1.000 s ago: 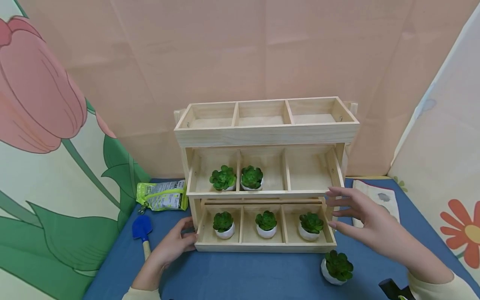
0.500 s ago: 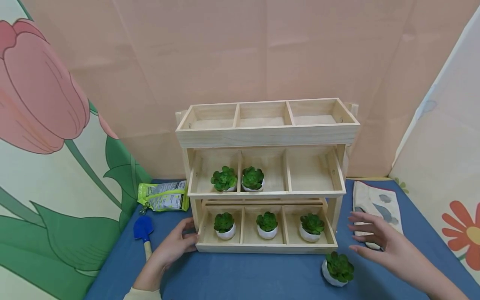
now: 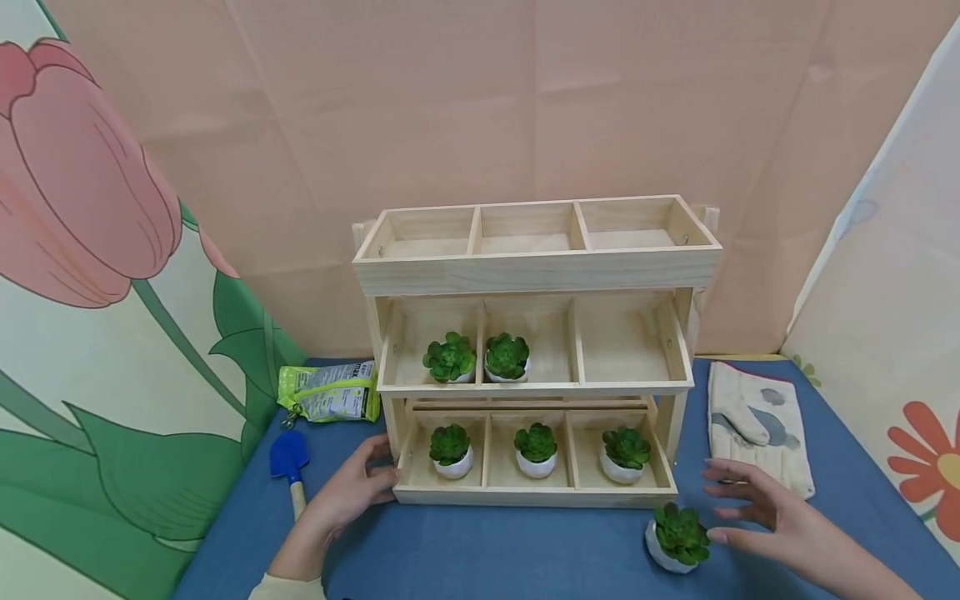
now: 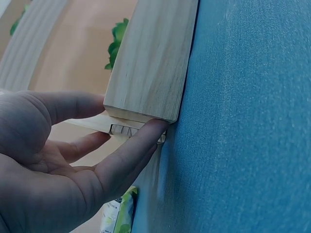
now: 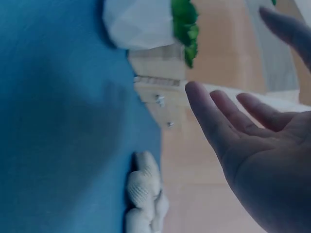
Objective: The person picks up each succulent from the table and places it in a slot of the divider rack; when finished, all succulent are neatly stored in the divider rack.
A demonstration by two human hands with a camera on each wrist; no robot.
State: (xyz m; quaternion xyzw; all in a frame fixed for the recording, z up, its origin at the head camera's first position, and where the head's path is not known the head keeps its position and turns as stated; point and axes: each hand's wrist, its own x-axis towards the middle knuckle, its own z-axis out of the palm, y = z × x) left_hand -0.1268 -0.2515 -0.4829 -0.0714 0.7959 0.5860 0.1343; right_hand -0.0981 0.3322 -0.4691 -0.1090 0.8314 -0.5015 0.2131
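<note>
A three-tier wooden plant shelf stands in the middle, each tier split into three compartments. My left hand holds the left end of its bottom tray, thumb and fingers at opposite edges of the board. Open beside a small potted succulent, my right hand has its thumb tip right by the leaves in the head view. That plant's white faceted pot sits on the blue cloth. Potted succulents fill the bottom tray, such as the middle succulent. Two more, including the left succulent, sit in the middle tier.
A blue-headed trowel and a green-and-grey bag lie left of the shelf. Folded work gloves lie to its right. Printed flower panels and a pinkish-tan backdrop stand around the blue table cloth.
My right hand has moved from the shelf's right side, right and down to beside the loose succulent, uncovering the gloves. My left hand stays at the bottom tray's left end.
</note>
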